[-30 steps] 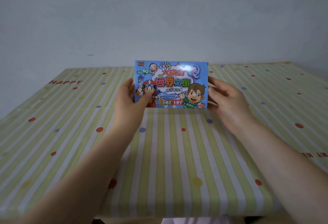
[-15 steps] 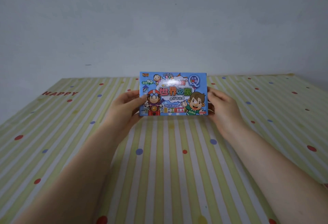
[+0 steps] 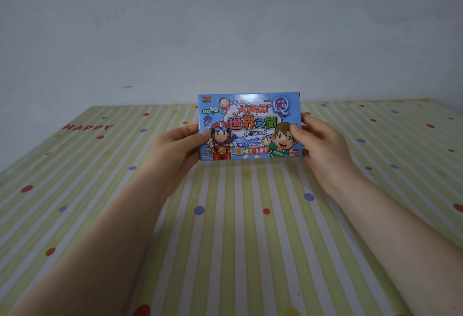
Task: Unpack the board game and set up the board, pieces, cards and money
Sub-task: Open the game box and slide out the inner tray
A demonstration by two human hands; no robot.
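A small blue board game box [image 3: 250, 126] with cartoon characters and Chinese lettering faces me, held upright above the table in the middle of the view. My left hand [image 3: 172, 149] grips its left edge, thumb on the front face. My right hand [image 3: 319, 145] grips its right edge, thumb over the cartoon boy's head. The box is closed. Its contents are hidden.
The table [image 3: 225, 240] is covered with a green-and-white striped cloth with red and blue dots and the word HAPPY [image 3: 86, 127] at the far left. A plain grey wall [image 3: 225, 27] stands behind the table's far edge.
The view has tilted and the box now sits a little higher and closer. My right thumb has come onto the front face. Both hands keep their grip.
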